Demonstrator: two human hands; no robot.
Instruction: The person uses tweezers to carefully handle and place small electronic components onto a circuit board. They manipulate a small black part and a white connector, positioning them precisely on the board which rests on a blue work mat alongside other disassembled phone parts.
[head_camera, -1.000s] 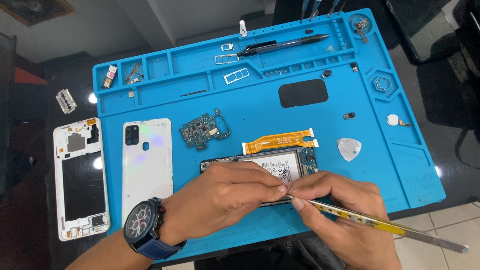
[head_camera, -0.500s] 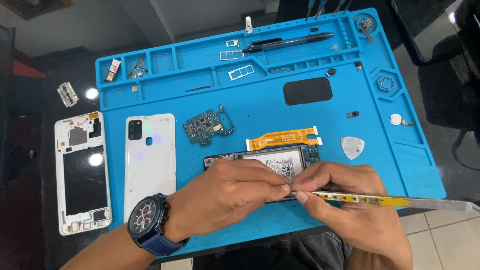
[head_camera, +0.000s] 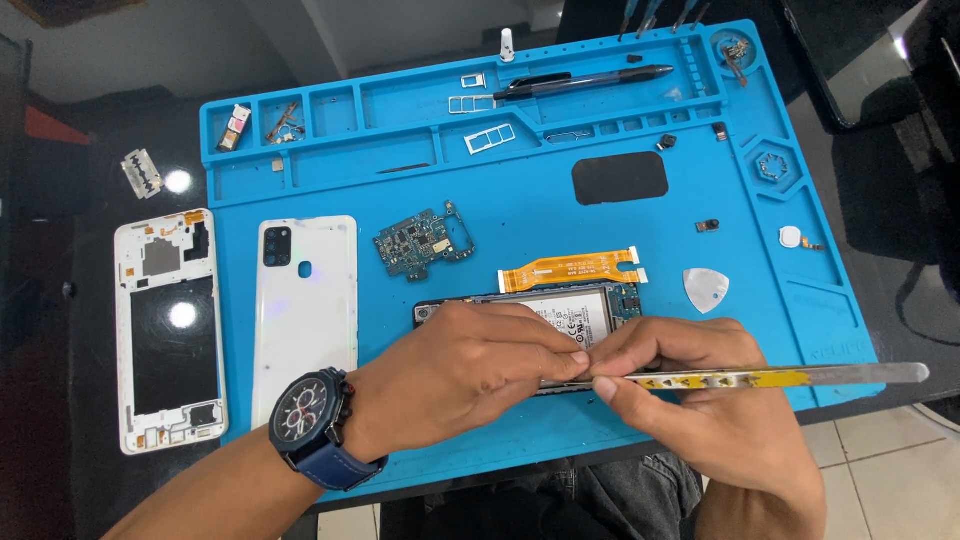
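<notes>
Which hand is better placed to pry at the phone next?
Probably the right hand: it already grips the metal pry tool, tip at the phone, while the left hand presses it down.

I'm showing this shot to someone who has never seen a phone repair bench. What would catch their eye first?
Probably the bright blue work mat filling the dark table, with both hands meeting at its near edge over an opened phone. The right hand holds a long flat metal tool against it, the left hand steadies it. Left of them lie a white back cover and a white frame.
</notes>
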